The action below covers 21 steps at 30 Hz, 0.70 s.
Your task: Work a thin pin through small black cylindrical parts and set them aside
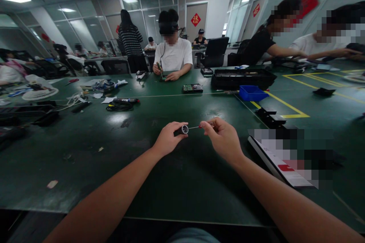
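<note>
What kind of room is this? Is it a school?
Probably a workshop where people put together or fix small gadgets. People sit around a big green table strewn with cables, a blue parts bin, and a circuit board.

The left hand (168, 138) covers most of the small black cylinder (181, 130), leaving 1 round end showing. The right hand (224, 138) hides the thin tool's handle (205, 124). A pixelated patch blurs the items near the green table's (114, 167) right edge.

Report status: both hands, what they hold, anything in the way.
Left hand grips small black cylinder. Right hand pinches thin screwdriver, tip at cylinder's end. Both raised over green table; nothing between them.
</note>
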Available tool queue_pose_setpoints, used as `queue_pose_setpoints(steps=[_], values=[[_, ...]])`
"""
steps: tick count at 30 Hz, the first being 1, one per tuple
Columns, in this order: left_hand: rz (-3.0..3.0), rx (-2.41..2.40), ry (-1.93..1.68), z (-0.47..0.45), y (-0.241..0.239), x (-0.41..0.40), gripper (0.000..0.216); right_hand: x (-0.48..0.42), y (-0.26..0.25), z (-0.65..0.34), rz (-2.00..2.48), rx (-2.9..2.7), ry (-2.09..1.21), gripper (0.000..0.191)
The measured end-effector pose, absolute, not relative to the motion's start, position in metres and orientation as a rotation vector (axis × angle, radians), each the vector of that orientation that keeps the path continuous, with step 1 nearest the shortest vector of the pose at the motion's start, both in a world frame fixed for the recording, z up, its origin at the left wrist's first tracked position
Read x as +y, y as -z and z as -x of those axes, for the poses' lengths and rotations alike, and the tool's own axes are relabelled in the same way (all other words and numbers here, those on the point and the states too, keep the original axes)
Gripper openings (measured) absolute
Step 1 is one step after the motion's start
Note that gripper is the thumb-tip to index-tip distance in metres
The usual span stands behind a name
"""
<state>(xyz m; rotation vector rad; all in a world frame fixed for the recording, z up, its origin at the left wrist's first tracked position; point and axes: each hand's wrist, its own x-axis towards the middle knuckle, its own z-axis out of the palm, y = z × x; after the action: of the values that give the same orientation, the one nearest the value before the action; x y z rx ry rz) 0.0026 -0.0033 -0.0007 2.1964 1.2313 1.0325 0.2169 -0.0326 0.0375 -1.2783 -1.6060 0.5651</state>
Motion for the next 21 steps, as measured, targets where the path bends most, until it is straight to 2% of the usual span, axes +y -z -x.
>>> queue_pose_setpoints(steps=[2, 5, 11, 16, 21], values=[[-2.185, 1.233, -1.031, -0.003, -0.0001, -0.0038, 0.042, -0.0326, -0.0362, -0.2161, 1.199, -1.619, -0.6, 0.02], [-2.182, 1.218, -1.022, -0.004, -0.0013, -0.0045, 0.041, -0.0335, -0.0363, -0.2161, 1.156, -1.626, -0.658, 0.015], [-2.196, 1.194, -1.015, -0.0041, 0.0011, -0.004, 0.042, -0.0343, -0.0377, -0.2185, 1.23, -1.685, -0.644, 0.035], [-2.182, 1.201, -1.026, -0.0016, 0.0034, -0.0023, 0.04, -0.0312, -0.0352, -0.2185, 1.202, -1.663, -0.729, 0.024], [-2.181, 1.196, -1.024, -0.001, 0.0036, -0.0021, 0.04, -0.0322, -0.0339, -0.218, 1.192, -1.672, -0.736, 0.03]])
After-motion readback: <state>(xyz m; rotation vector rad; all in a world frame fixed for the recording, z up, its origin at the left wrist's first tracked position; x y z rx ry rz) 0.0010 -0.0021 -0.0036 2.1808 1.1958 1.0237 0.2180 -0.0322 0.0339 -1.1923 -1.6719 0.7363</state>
